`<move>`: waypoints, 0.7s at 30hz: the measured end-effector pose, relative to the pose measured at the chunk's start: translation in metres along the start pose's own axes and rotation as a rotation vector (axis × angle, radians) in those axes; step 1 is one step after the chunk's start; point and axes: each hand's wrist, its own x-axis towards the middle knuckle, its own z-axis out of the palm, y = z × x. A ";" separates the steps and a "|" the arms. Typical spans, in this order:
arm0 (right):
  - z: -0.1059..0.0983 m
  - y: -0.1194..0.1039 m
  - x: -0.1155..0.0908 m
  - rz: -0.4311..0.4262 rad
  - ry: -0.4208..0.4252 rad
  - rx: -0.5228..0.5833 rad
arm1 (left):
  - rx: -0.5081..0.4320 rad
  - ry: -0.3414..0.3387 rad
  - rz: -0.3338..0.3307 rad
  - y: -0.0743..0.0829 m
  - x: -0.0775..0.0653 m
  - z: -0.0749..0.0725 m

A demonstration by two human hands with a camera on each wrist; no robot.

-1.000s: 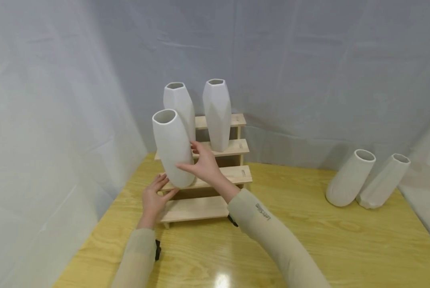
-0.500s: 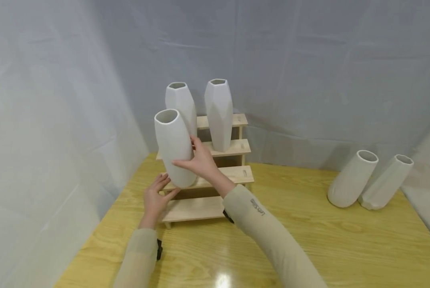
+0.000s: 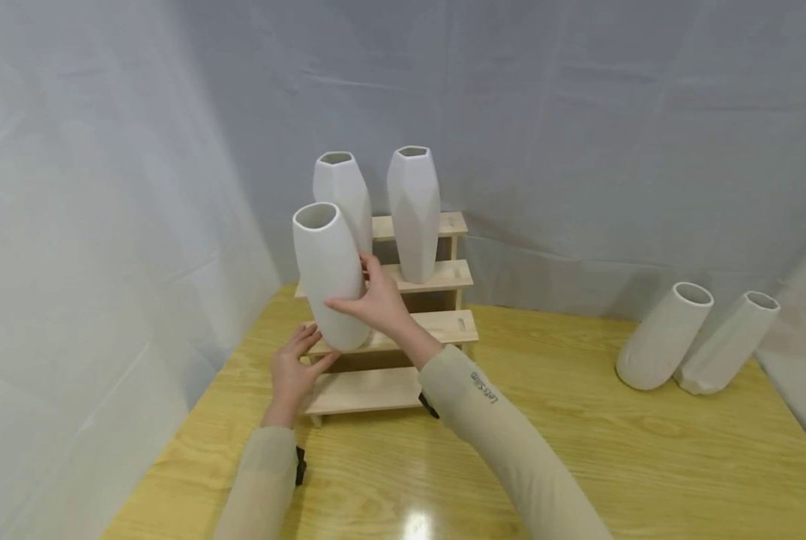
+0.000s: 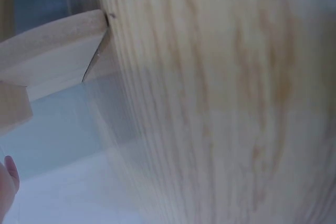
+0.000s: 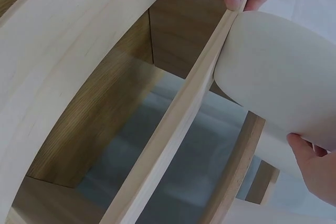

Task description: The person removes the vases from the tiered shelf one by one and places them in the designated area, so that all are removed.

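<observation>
- Four-tier wooden stand (image 3: 365,391) sits on the wood-grained tabletop (image 3: 564,442), toward the left side in the head view.
- Smooth white vase (image 3: 327,259): upright at the left end of the stand, base on the second tier from the bottom, close to the front edge; right wrist view shows base and board touching.
- Right hand (image 3: 379,304): holds the smooth white vase from its right side, thumb on the front, other fingers curled round toward the back, partly hidden.
- Left hand (image 3: 293,371): at the left end of that same tier, just beside the vase base; right wrist view shows fingers pinching the board end from both faces.
- Left faceted vase (image 3: 345,191): behind the smooth one, partly covered by it; its base is hidden.
- Right faceted vase (image 3: 414,217): stands on the third tier from the bottom, well apart from both hands.
- Round-mouthed vase (image 3: 662,337) and angular vase (image 3: 728,345): side by side on the tabletop, far right.
- Left wrist view: mostly wood grain, close and blurred.
- Pale sheeting (image 3: 578,150) hangs behind.
</observation>
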 end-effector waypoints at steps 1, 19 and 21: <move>0.000 0.000 0.000 -0.002 0.002 0.003 | 0.004 -0.001 -0.002 0.000 0.000 0.000; 0.004 0.003 -0.007 -0.057 0.126 0.017 | 0.024 -0.059 -0.070 0.003 0.000 -0.004; 0.004 0.004 -0.009 -0.060 0.157 0.008 | 0.027 -0.063 -0.071 0.005 0.000 -0.005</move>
